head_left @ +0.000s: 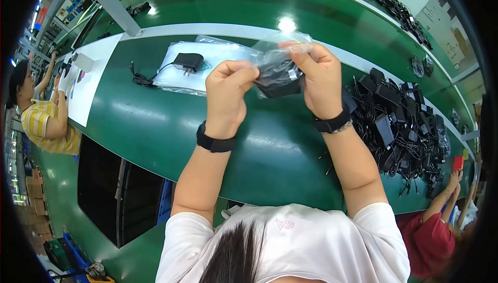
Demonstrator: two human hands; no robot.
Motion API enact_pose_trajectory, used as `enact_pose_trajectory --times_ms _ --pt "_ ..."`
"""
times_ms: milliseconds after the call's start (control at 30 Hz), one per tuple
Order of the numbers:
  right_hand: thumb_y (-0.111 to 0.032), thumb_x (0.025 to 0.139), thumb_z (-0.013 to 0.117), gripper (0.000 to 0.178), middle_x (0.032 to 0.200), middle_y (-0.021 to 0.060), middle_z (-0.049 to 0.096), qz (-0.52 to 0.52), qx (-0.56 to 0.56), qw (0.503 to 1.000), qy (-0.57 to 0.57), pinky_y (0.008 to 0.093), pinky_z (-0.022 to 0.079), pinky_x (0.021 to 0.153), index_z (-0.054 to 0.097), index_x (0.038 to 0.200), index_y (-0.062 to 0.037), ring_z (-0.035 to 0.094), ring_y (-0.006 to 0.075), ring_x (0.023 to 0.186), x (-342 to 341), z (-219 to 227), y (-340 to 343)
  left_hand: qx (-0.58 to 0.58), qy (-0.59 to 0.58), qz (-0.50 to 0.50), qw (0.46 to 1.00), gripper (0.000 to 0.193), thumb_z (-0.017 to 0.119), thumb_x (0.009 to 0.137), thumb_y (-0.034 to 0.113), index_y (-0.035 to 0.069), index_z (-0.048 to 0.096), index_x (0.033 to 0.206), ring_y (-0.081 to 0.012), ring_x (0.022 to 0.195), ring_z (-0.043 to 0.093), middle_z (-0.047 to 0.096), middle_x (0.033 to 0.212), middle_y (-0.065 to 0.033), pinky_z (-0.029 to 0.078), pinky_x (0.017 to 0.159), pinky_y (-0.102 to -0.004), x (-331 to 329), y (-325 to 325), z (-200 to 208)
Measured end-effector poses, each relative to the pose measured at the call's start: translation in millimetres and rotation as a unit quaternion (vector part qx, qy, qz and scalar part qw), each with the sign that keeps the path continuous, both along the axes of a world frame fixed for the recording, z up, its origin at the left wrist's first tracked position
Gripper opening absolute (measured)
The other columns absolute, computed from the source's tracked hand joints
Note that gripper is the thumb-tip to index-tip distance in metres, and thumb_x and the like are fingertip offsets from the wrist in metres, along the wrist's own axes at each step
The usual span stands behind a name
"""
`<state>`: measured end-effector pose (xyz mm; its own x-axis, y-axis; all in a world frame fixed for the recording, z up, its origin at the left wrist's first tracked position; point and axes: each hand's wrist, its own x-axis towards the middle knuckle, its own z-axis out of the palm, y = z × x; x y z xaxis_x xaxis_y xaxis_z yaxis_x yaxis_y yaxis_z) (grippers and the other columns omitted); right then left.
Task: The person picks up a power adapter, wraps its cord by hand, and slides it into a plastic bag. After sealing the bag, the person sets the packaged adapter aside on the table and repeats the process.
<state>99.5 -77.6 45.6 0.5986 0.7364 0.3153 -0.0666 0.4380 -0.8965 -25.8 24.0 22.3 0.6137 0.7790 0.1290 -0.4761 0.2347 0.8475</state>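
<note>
Between my two hands, above the green table (270,163), is a clear plastic bag (275,47) with a black power adapter (282,87) and its cable inside. My left hand (228,91) pinches the bag's left side between thumb and fingers. At the upper right of the bag, my right hand (321,78) grips the plastic with thumb and bent fingers. Beyond my left hand, a black plug-in adapter (189,61) with prongs lies on a stack of flat clear bags (168,80). Its cord (142,79) trails off to the left.
A large pile of black adapters and cables (386,122) covers the table's right side. At the left, a person in a yellow striped top (44,127) works at a white surface (96,86). Another in red (428,241) sits at the right. A metal post (111,5) rises far left.
</note>
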Motion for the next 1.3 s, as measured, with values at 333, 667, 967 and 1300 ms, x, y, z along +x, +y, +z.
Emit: enact_pose_trajectory --times_ms 333,667,967,1300 --pt "-0.012 0.086 0.057 0.013 0.076 0.0043 0.061 -0.043 -0.08 0.989 -0.117 0.0225 0.046 0.062 0.059 0.082 0.0012 0.057 0.0101 0.067 -5.7 -14.8 -10.0 0.192 0.073 0.019 0.978 0.014 0.06 0.078 -0.003 0.003 0.048 0.079 -0.0052 0.064 0.053 0.058 0.073 -0.0023 0.041 0.056 -0.0184 3.8 -12.6 22.5" --pt "-0.015 0.086 0.058 0.016 0.07 0.0029 0.058 -0.039 -0.016 0.987 -0.154 0.0213 0.043 0.06 0.056 0.083 0.0002 0.055 0.0089 0.065 -11.0 -15.6 -6.0 0.174 0.026 0.112 0.978 0.015 0.054 0.086 0.007 0.006 0.039 0.086 -0.0024 0.047 0.038 0.041 0.059 0.0027 0.03 0.04 -0.0202 12.6 -9.0 24.4" --pt "-0.025 0.089 0.055 0.026 0.065 0.001 0.055 -0.002 -0.038 0.985 -0.166 0.0182 0.04 0.051 0.055 0.078 -0.0015 0.052 0.0059 0.055 -15.1 -8.5 -8.3 -0.032 0.066 0.0 0.997 0.036 0.056 0.086 0.013 -0.001 0.04 0.114 -0.0081 0.042 0.044 0.046 0.057 0.001 0.039 0.04 -0.0227 12.0 -5.1 38.8" --pt "-0.026 0.089 0.055 0.029 0.063 0.0001 0.052 -0.13 -0.043 0.981 -0.136 0.0194 0.038 0.046 0.053 0.074 -0.0014 0.049 0.0051 0.05 -7.1 -15.3 -7.5 0.12 0.094 -0.152 0.976 0.046 0.064 0.082 0.016 -0.002 0.046 0.121 -0.0092 0.076 0.056 0.062 0.093 -0.0058 0.043 0.07 -0.0221 3.5 -19.8 5.5"
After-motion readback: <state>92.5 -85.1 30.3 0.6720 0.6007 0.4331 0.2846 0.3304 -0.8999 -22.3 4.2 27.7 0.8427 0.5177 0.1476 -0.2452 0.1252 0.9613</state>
